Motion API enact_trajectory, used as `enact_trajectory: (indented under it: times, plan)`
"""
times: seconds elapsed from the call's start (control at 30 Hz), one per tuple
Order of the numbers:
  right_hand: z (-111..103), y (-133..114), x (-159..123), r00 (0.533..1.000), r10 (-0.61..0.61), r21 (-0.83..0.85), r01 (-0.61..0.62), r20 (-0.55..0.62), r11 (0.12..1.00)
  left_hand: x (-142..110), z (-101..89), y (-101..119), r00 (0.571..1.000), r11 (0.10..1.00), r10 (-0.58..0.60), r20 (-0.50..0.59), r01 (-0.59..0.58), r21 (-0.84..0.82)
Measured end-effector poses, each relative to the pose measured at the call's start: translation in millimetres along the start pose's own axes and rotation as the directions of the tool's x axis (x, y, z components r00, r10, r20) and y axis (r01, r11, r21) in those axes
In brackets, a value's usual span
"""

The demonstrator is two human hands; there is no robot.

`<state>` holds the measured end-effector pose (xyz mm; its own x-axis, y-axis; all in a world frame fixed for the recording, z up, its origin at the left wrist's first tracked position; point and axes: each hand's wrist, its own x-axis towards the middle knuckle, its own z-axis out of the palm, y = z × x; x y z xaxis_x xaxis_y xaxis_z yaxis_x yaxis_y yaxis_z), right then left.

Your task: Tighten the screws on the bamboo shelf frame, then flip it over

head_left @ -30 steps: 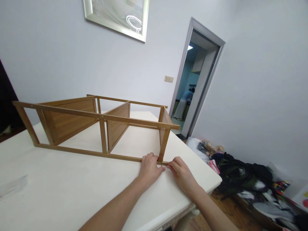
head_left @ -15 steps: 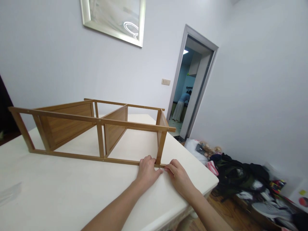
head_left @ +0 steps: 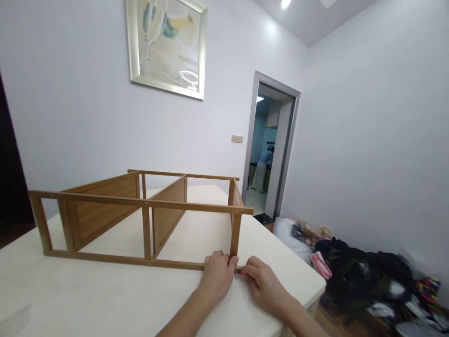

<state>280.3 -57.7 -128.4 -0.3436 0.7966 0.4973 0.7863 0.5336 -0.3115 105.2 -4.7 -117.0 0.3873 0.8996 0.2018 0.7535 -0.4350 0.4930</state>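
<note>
A brown wooden shelf rack (head_left: 196, 206) lies on its side, its panels standing on edge between slim rails. My left hand (head_left: 218, 277) is closed around the near lower rail, close to the right-hand post, with the thumb against the post's foot. Just right of it, my right hand (head_left: 261, 283) is closed in a pinch at the rail's end. Between the hands a small, thin bent metal piece (head_left: 238, 275), like a hex key, pokes out from the right fingertips. Its far end is too small to make out.
The rack rests on a white table (head_left: 115, 299), with crumpled clear plastic (head_left: 16, 320) at its left edge. Bags and clothes (head_left: 365, 276) are heaped beyond the table on the right. Through a doorway (head_left: 268, 154), a person (head_left: 261, 171) bends over a counter.
My view has tilted upward, so the rack and hands sit lower in it. The left thumb has moved up against the post. Both hands stay at the same corner.
</note>
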Motion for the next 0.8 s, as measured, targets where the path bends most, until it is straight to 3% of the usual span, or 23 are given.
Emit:
enact_trajectory:
  times: [0.13,0.3,0.43,0.53,0.63,0.7,0.73,0.8]
  plan:
    - [-4.4,-6.8,2.0,0.999,-0.032,-0.059,0.034,0.026,0.998,-2.5,-4.9,2.9,1.000,0.998,0.023,0.002,-0.023,0.056]
    - [-9.6,-13.1,0.0,0.998,-0.043,-0.014,0.043,0.037,0.999,-5.5,-8.7,4.1,0.999,0.991,0.043,-0.028,-0.039,0.129]
    - [-24.3,-15.5,0.1,0.997,-0.062,0.021,0.064,-0.055,0.998,-7.7,-17.0,6.7,0.977,0.964,0.140,-0.158,-0.098,0.247]
    - [-46.2,-17.6,7.0,0.974,-0.046,0.029,0.054,-0.222,0.998,-10.1,-32.0,15.2,0.875,0.927,0.323,-0.360,-0.215,0.309]
    - [-70.0,-22.4,19.5,0.932,-0.065,-0.007,0.068,-0.357,0.998,-11.0,-54.4,30.1,0.693,0.884,0.467,-0.549,-0.344,0.318]
    - [-83.1,-27.1,29.9,0.908,-0.100,-0.048,0.088,-0.407,0.995,-8.8,-70.9,41.2,0.592,0.873,0.482,-0.645,-0.389,0.295]
    - [-88.5,-29.7,35.5,0.898,-0.120,-0.069,0.100,-0.423,0.993,-6.6,-78.7,46.4,0.563,0.875,0.469,-0.681,-0.398,0.275]
    - [-97.5,-34.9,47.0,0.880,-0.155,-0.103,0.121,-0.450,0.987,-0.7,-91.4,54.7,0.549,0.888,0.431,-0.716,-0.399,0.229]
